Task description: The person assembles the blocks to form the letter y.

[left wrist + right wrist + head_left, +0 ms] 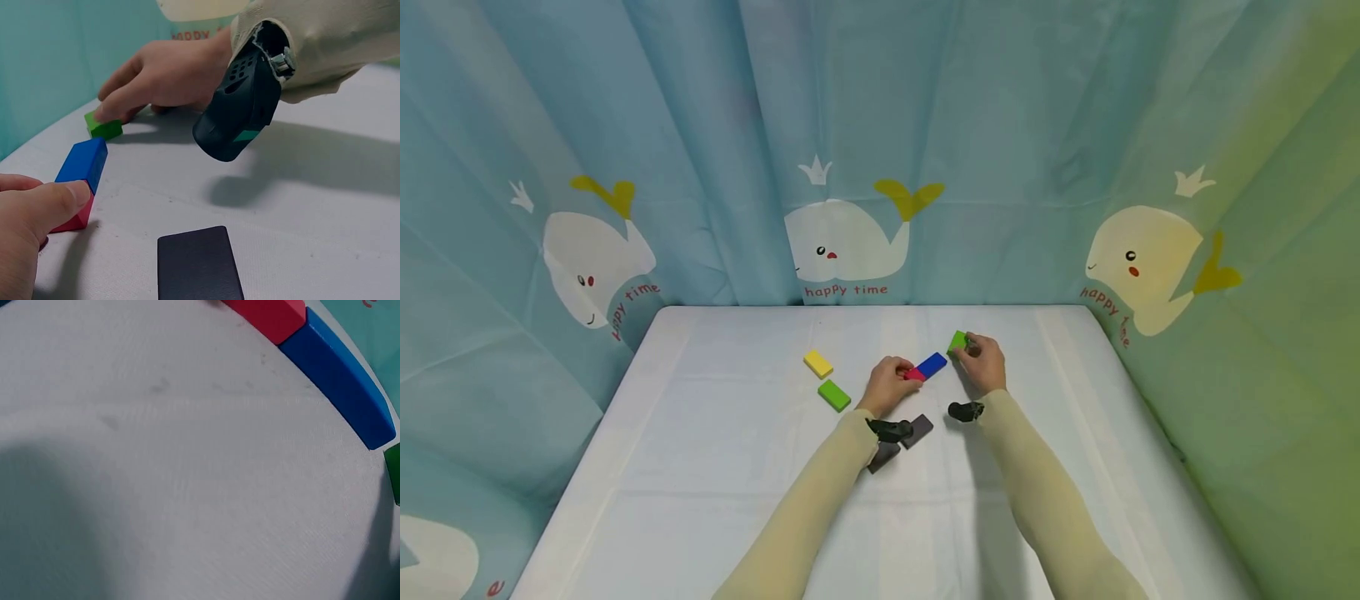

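Near the middle of the table, my left hand (887, 388) pinches a red block (914, 375) between thumb and fingers. A blue block (932, 366) lies end to end with the red one, the two forming a row, and the right wrist view shows their ends touching. Farther back and to the right, my right hand (985, 363) grips a green block (957, 342) near the blue block's far end. In the left wrist view, fingertips rest on that green block (105, 129). Part of it is hidden by the fingers.
Left of my left hand lie a yellow block (818, 364) and a second green block (834, 396). Two dark blocks (917, 431) sit by my left wrist, one partly under the forearm. A whale-print curtain (1000, 167) hangs along the table's back edge and sides.
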Tool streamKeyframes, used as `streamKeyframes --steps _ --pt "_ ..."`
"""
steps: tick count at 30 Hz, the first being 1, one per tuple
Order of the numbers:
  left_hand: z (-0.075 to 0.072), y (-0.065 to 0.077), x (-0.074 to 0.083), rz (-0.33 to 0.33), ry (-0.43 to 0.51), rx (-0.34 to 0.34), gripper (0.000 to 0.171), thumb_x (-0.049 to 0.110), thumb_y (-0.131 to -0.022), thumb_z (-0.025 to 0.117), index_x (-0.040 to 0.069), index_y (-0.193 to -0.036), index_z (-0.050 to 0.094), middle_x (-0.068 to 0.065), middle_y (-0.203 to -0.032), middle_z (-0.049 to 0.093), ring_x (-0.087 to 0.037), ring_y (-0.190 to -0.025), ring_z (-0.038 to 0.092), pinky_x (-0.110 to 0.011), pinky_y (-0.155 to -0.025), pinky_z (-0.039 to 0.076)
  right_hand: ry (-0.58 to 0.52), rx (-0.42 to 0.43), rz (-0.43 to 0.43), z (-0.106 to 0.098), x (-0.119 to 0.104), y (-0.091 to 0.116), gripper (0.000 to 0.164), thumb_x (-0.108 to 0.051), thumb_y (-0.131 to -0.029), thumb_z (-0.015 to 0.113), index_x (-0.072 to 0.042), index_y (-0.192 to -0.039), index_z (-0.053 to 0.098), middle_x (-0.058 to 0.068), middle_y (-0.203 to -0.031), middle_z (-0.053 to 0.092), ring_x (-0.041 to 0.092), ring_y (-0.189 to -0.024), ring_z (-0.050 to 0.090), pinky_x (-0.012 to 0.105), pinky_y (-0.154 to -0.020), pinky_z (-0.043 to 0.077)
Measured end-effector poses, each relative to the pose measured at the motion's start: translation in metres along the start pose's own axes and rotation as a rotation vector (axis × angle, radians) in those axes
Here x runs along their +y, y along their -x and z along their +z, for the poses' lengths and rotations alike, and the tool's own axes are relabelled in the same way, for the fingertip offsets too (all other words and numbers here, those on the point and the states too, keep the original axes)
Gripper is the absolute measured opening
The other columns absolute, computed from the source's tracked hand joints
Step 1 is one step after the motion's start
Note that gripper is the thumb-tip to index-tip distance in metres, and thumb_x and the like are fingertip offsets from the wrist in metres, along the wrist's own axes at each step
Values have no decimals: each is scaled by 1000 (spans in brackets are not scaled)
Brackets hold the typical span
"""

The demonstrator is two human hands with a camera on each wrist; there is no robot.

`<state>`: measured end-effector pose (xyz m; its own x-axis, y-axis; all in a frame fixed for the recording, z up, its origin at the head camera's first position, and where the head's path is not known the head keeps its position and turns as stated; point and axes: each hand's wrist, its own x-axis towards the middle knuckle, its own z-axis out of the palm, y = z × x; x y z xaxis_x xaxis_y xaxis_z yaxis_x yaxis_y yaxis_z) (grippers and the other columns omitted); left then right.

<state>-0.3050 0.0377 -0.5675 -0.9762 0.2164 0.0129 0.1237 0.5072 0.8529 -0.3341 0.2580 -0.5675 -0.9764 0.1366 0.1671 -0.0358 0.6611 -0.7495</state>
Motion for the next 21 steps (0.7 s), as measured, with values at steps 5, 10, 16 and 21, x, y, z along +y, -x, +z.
streamKeyframes --steps 5,10,16,21 --pt "0 0 0 -3 0 -1 37 22 -84 80 5 -114 66 -5 -104 58 -12 -90 53 -24 -81 47 74 -88 -70 0 4 -5 59 -16 -90 71 7 -139 48 31 -142 41 42 -114 57 51 -100 43" --pt "-1 2 2 4 10 2 36 20 -83 80 4 -113 66 -6 -104 58 -14 -90 53 -26 -82 47 93 -84 -98 2 7 -6 57 -16 -89 72 6 -137 52 32 -140 42 43 -112 57 53 -99 42" --pt "-1 4 1 41 27 18 34 18 -83 80 3 -110 67 -6 -101 58 -14 -88 55 -26 -79 48 40 -41 -47 6 4 -1 54 -22 -88 74 2 -133 58 30 -134 42 43 -121 46 54 -104 36" --pt "-2 6 2 39 28 20 33 17 -83 79 3 -111 67 -5 -101 58 -13 -88 55 -25 -80 48 -9 0 -51 9 2 2 52 -23 -87 75 1 -131 60 27 -131 43 40 -116 47 53 -102 37"
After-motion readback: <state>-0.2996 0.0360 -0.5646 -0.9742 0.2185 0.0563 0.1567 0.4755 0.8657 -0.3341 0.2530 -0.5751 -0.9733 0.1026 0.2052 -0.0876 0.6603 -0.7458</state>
